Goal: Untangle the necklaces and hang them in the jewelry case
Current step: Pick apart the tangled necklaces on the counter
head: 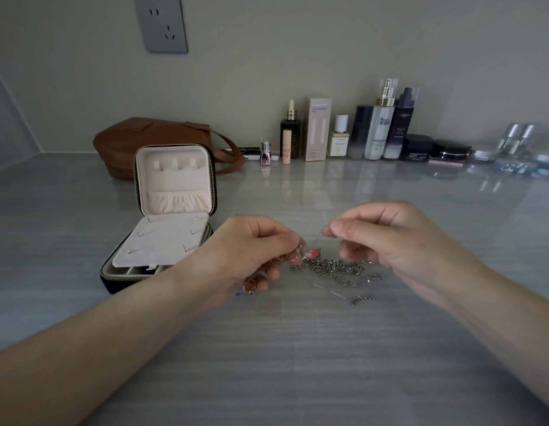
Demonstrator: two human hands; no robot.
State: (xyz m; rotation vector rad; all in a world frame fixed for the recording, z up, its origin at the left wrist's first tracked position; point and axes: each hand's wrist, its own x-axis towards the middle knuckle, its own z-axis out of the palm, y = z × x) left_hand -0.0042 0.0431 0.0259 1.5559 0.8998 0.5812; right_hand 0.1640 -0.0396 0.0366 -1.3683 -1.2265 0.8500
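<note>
A tangle of silver necklace chains lies on the grey table between my hands, with a small pink charm at its left end. My left hand grips a gold-coloured chain and pendant at the tangle's left side. My right hand hovers over the right side, thumb and forefinger pinched together on what seems a fine chain. The jewelry case stands open to the left, its lid upright with three hooks and a pink pocket.
A brown leather bag sits behind the case. A row of cosmetic bottles and jars lines the back wall to the right. A wall socket is above. Bare table surface lies in front.
</note>
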